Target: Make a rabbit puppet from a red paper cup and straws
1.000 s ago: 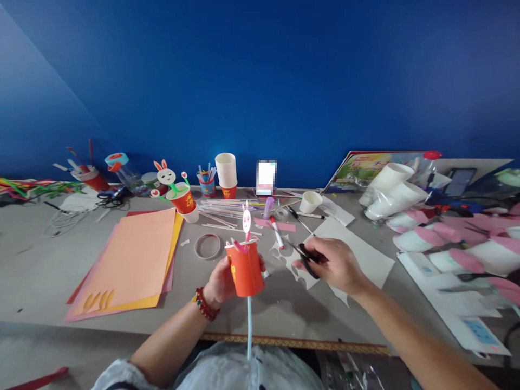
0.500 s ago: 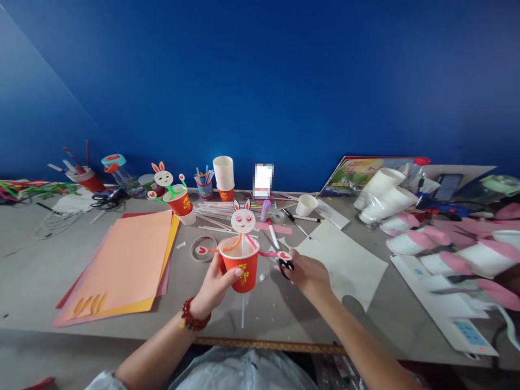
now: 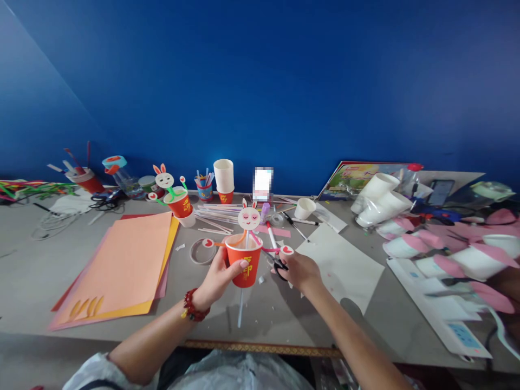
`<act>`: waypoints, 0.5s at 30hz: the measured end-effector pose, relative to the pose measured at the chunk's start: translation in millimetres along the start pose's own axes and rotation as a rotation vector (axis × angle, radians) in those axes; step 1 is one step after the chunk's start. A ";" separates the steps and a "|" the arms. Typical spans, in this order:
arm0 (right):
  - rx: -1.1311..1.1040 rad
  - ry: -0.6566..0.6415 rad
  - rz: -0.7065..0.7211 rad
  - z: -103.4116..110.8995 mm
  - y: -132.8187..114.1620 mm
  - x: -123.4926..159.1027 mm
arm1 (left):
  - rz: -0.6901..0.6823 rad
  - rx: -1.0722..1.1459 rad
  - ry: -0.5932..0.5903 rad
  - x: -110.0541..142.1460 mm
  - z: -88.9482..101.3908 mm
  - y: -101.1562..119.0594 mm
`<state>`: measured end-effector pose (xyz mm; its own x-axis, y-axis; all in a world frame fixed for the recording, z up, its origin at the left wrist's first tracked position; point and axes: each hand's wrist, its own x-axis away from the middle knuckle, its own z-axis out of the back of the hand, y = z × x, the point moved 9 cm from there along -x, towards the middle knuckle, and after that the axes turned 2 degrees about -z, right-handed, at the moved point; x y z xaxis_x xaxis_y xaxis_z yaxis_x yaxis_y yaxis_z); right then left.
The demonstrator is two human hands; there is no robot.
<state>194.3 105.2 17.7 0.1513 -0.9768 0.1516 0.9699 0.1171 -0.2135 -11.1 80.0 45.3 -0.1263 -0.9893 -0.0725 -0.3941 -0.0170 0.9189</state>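
Observation:
My left hand (image 3: 221,276) is wrapped round a red paper cup (image 3: 245,273) with yellow lettering, thumb across its front, and holds it above the table. A white rabbit head (image 3: 249,218) with pink cheeks stands over the cup on a pale straw (image 3: 241,309) that sticks out below the base. Orange and pink arms spread from the rim, each ending in a white disc with a red heart. My right hand (image 3: 303,272) is closed at the black handles of a pair of scissors (image 3: 280,268), just behind the right disc (image 3: 287,249); its fingertips are partly hidden.
Left lies a stack of coloured paper (image 3: 125,260); behind it stands another rabbit cup (image 3: 177,205). A tape roll (image 3: 203,252), loose straws (image 3: 217,212) and a white sheet (image 3: 339,265) lie around. White cups with pink parts (image 3: 485,257) and a power strip (image 3: 441,309) are at right.
The cup with its rabbit has shifted slightly right and up in my left hand. My right hand and the scissors' handles have moved slightly left.

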 end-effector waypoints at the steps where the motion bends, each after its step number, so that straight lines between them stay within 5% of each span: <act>1: -0.055 -0.041 0.006 -2.2 3.3 -1.9 | 0.000 -0.003 0.004 -1.6 0.1 0.9; 7: -0.311 -0.073 0.108 16.9 4.2 3.0 | -0.051 -0.047 0.011 -11.3 -5.3 12.7; 10: -0.662 -0.070 0.207 28.5 -27.7 17.2 | -0.086 -0.038 0.045 -15.3 -5.5 15.7; 15: -0.975 -0.127 0.331 7.6 -95.2 27.3 | -0.124 -0.011 0.187 -15.2 5.7 13.3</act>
<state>107.6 68.7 49.5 0.4563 -0.8892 0.0319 0.3091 0.1248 -0.9428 -19.6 95.6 56.4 0.0937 -0.9891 -0.1133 -0.3858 -0.1410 0.9117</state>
